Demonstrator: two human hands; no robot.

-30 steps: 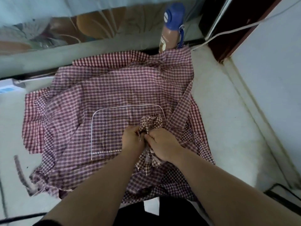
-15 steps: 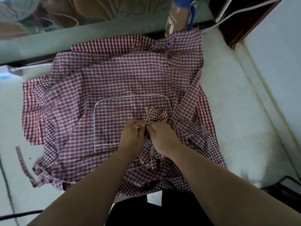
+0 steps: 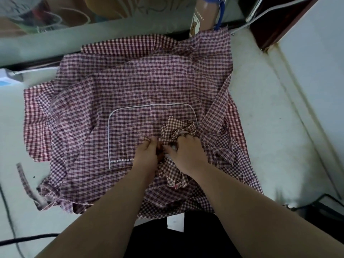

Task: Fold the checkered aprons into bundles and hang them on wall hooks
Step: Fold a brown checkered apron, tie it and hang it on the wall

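Note:
Several red-and-white checkered aprons [image 3: 141,90] lie spread and overlapping on a white table [image 3: 275,142]. The top one has a pocket outlined in white piping [image 3: 149,106]. In front of the pocket, a smaller bunch of brown-checked cloth [image 3: 178,127] is gathered up. My left hand [image 3: 147,155] pinches its left side, fingers curled into the fabric. My right hand [image 3: 184,153] grips the bunch from the right, close against the left hand. Part of the bunch hangs below the hands, partly hidden by my wrists.
A brown bottle with a blue cap [image 3: 202,17] stands at the table's back edge. A white cable [image 3: 260,13] runs at the back right. A loose checkered strap [image 3: 24,179] trails at the left. A black cord [image 3: 28,239] crosses the near left. A pale wall [image 3: 316,71] stands to the right.
Both hands stayed together on the brown-checked bunch, which now spreads a little more to the right above the right hand. The camera tilted further down over the table.

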